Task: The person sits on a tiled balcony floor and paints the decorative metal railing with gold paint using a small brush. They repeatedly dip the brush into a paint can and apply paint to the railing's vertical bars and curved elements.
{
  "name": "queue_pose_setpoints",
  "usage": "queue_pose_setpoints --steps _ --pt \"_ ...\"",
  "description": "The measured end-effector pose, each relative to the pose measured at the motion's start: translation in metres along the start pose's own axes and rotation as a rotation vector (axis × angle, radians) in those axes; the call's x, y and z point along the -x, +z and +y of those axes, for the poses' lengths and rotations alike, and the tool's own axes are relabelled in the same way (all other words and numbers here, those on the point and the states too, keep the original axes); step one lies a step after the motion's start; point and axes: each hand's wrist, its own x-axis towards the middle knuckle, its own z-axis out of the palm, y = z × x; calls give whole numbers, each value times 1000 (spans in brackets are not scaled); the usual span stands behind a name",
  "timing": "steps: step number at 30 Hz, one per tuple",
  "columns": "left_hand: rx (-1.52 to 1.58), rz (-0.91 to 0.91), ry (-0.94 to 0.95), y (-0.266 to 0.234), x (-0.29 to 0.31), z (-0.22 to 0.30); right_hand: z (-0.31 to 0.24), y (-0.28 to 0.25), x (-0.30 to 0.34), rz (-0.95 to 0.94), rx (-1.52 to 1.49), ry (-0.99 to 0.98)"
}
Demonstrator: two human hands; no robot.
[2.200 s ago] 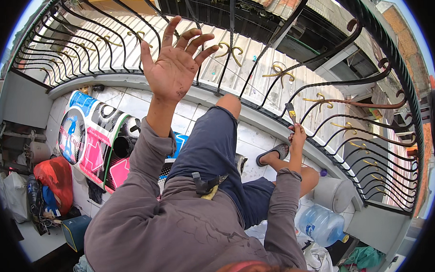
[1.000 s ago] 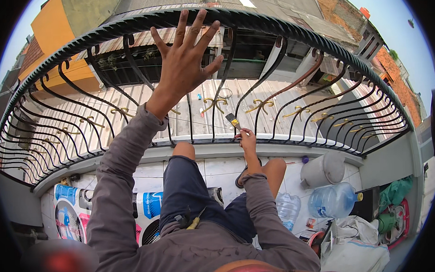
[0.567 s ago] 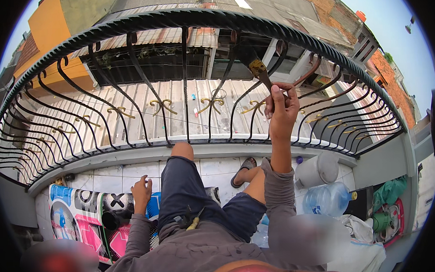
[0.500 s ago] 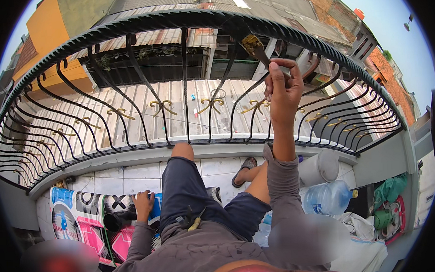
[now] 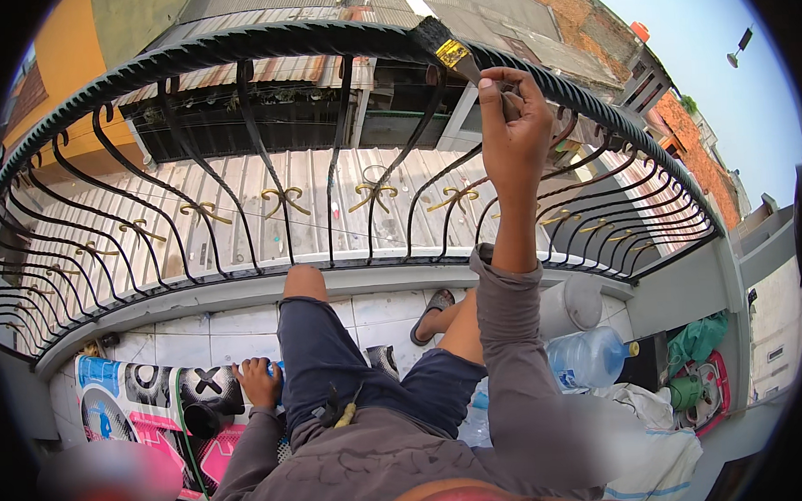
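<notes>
My right hand (image 5: 513, 127) grips the handle of a paintbrush (image 5: 452, 53) with a yellow metal band. Its dark bristles touch the thick twisted top rail of the black balcony railing (image 5: 323, 39), right of centre. My left hand (image 5: 260, 382) rests low on a colourful printed mat (image 5: 151, 418), fingers spread and holding nothing that I can see. Just left of it, a black cup-like container (image 5: 204, 420) lies or stands on the mat; its contents are hidden. A yellow-handled tool (image 5: 347, 415) lies on my lap.
Curved black bars with gold ornaments run down from the rail to a low ledge. To my right are a white bucket (image 5: 572, 305), a large blue water bottle (image 5: 590, 357), a white sack (image 5: 660, 458) and a red basket (image 5: 717, 390). Metal roofing (image 5: 187, 200) lies below, beyond the railing.
The brush has moved up and left, its bristles now on top of the rail. My right hand has risen with it. The view has shifted slightly; my left hand stays on the mat.
</notes>
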Motion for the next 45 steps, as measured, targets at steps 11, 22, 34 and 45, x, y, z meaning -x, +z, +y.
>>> queue_pose_setpoints --steps 11,22,34,45 --pt "9 -13 -12 1 -2 1 16 21 11 117 -183 -61" --pt "-17 -65 12 -6 -3 0 147 -7 166 310 -682 669" --pt "-161 -245 -77 13 -40 -8 284 2 243 126 -440 1301" --pt "-112 -178 -124 12 -39 -1 358 81 221 -688 499 169"
